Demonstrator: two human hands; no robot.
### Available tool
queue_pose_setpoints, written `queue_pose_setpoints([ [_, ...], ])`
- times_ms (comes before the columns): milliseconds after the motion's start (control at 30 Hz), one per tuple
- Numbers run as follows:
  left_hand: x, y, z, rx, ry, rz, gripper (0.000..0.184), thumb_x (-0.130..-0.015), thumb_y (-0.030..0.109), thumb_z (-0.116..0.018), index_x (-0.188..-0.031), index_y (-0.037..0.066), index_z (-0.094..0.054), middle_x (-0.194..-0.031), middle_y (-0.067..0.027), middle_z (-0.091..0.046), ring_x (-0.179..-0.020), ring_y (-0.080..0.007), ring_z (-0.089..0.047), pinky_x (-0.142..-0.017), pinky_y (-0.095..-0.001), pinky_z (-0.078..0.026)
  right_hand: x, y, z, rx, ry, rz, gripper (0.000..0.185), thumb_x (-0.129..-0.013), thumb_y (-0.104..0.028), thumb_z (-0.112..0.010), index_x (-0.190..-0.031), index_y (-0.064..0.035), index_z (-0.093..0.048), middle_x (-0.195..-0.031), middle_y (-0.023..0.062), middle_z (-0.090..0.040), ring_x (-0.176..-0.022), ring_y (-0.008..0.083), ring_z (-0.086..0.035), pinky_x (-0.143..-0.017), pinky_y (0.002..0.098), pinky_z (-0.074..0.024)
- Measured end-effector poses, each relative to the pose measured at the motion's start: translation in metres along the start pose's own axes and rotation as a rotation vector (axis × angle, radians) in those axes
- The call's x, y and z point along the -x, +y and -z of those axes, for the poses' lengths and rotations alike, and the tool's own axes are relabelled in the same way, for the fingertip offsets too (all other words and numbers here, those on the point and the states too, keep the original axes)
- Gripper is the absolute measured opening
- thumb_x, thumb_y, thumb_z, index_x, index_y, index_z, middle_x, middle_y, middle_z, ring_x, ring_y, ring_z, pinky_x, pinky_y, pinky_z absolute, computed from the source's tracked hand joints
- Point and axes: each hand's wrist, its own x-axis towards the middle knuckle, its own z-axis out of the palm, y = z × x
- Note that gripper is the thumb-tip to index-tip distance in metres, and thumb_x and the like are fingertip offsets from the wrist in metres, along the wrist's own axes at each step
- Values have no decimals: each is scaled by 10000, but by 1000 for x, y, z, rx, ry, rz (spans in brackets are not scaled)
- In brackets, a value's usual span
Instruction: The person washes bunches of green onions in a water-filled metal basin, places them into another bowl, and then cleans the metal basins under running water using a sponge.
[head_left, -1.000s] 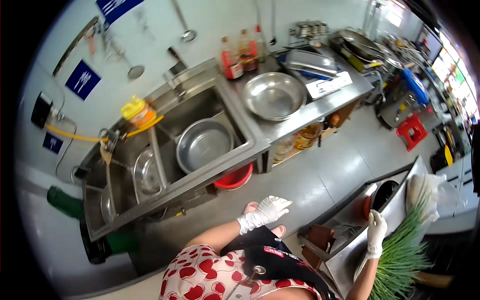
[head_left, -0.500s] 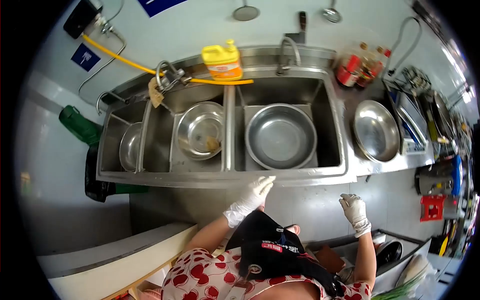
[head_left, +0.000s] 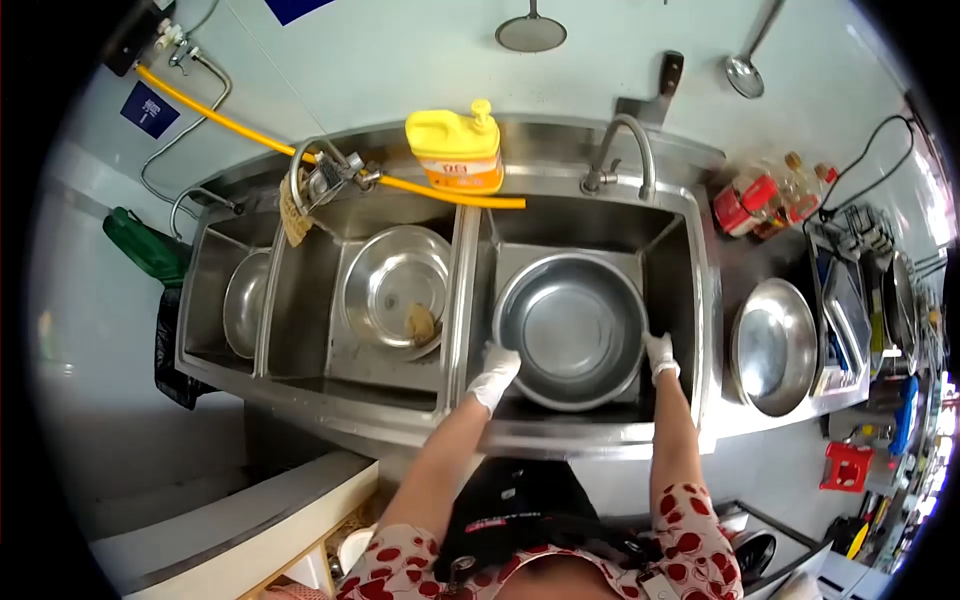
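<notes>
A wide grey metal basin (head_left: 572,335) sits in the right-hand sink (head_left: 675,270). My left hand (head_left: 495,372), in a white glove, grips the basin's lower left rim. On the opposite side, my right hand (head_left: 660,354), also gloved, holds the rim at the lower right. The fingertips of both hands are partly hidden at the basin's edge. To the left, a second metal basin (head_left: 372,275) stands in the middle sink with a tan lump (head_left: 420,324) inside.
A yellow detergent jug (head_left: 455,152) stands behind the sinks, near a yellow hose (head_left: 445,195). The curved faucet (head_left: 640,150) rises behind the right sink. On the right counter are a metal bowl (head_left: 775,345) and several bottles (head_left: 770,200). A cleaver (head_left: 655,95) hangs on the wall.
Both hands have moved forward from in front of the sink into the right-hand sink and taken hold of the basin's rim. The camera view has shifted closer to the sinks.
</notes>
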Motion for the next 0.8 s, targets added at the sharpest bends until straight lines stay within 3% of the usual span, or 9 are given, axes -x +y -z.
queue_pose_setpoints([
  [33, -20, -6, -19, -20, 87, 102, 579, -837, 209, -489, -1346, -49, -391, -1335, -337, -401, -1276, -387, -397, -1050, -431, -330, -7, 12, -10, -4, 9, -31, 779, -776, -281, -699, -1335, 125, -339, -1279, 261, -514, -1204, 359, -498, -1015, 353, -389],
  [100, -37, -12, -22, 174, 91, 224, 530, -813, 130, -499, -1301, -68, -439, -1294, -323, -456, -1248, -383, -437, -1037, -408, -347, -19, 21, -22, -221, -90, -103, 592, -771, -188, -706, -1228, 115, -481, -1105, 236, -611, -1006, 307, -596, -900, 337, -437],
  [167, -57, -31, -29, 210, -51, 156, 507, -792, 63, -504, -1276, -76, -449, -1224, -309, -520, -1197, -402, -482, -1019, -386, -373, -33, 41, -32, -197, -72, -101, 478, -765, -133, -701, -1140, 115, -540, -1001, 197, -637, -889, 259, -600, -805, 334, -451],
  [333, -34, -4, -4, 109, 17, 226, 353, -775, 0, -518, -1118, -70, -561, -1124, -272, -591, -1099, -416, -548, -932, -404, -434, 11, -8, -37, -337, 127, -144, 431, -772, -102, -677, -1109, 132, -543, -987, 188, -633, -878, 256, -590, -792, 338, -445],
  [500, -29, 5, 19, 121, -42, 100, 317, -730, 37, -530, -1018, -92, -563, -1016, -310, -604, -1017, -438, -577, -885, -435, -451, -4, 3, -26, -416, 81, -160, 398, -781, -90, -643, -1087, 144, -541, -1010, 193, -617, -884, 254, -573, -827, 334, -428],
  [567, -23, 10, 29, 136, -43, 38, 304, -721, 45, -559, -999, -77, -575, -1000, -297, -614, -993, -427, -587, -856, -431, -460, 12, -24, 1, -512, -4, -152, 273, -774, -96, -643, -957, 100, -588, -874, 125, -621, -780, 238, -575, -767, 339, -449],
  [633, 3, 32, 58, 151, -84, -9, 308, -725, 76, -603, -996, -68, -577, -991, -282, -622, -987, -414, -595, -851, -422, -466, 16, -39, 22, -540, -47, -165, 254, -768, -87, -647, -955, 78, -600, -852, 108, -625, -744, 220, -578, -719, 327, -461],
  [767, 41, 48, 100, 143, -60, -137, 330, -747, 137, -661, -1007, -51, -585, -931, -204, -656, -908, -311, -638, -812, -368, -490, 51, -94, 68, -385, -1, -20, 172, -762, -76, -656, -896, 27, -623, -784, 83, -622, -660, 186, -578, -626, 310, -467],
  [800, 47, 50, 108, 169, -68, -169, 327, -750, 143, -660, -1004, -48, -588, -927, -203, -656, -903, -305, -637, -814, -366, -489, 51, -94, 75, -480, -51, -7, 165, -758, -87, -662, -873, 28, -636, -768, 77, -622, -663, 193, -580, -624, 310, -463],
])
